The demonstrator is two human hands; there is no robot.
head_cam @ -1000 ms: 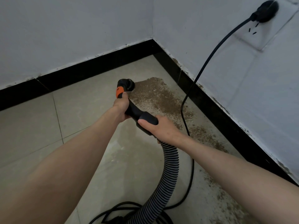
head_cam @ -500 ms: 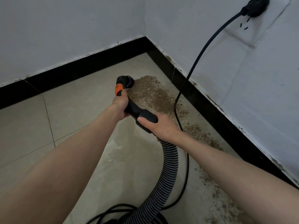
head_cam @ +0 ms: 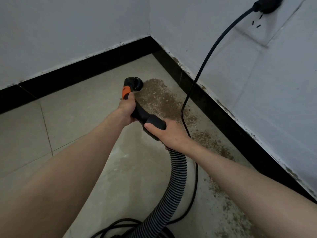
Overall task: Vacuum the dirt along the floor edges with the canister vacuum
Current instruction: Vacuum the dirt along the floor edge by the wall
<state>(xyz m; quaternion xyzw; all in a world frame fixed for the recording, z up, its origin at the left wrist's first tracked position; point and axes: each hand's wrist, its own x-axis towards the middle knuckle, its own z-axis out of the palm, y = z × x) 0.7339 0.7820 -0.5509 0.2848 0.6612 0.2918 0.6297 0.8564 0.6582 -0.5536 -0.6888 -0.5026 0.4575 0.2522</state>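
The black vacuum handle point(head_cam: 145, 115) with an orange band point(head_cam: 126, 91) points at the floor near the room corner. My left hand point(head_cam: 127, 109) grips it just below the orange band. My right hand point(head_cam: 168, 133) grips its rear end, where the ribbed grey hose point(head_cam: 175, 182) begins. The open nozzle end point(head_cam: 136, 83) sits at the far edge of a brown dirt patch point(head_cam: 159, 100). More dirt point(head_cam: 212, 143) trails along the right baseboard toward me. The canister itself is out of view.
A black power cord point(head_cam: 202, 69) hangs from a plug in the wall outlet point(head_cam: 264, 4) at top right, crosses the dirt and coils at the bottom point(head_cam: 123, 225). Black baseboards point(head_cam: 85, 69) line both white walls. Beige floor tiles point(head_cam: 68, 117) spread to the left.
The handle and both hands have shifted slightly toward the corner, keeping the nozzle at the dirt patch's far edge. Both grips are unchanged.
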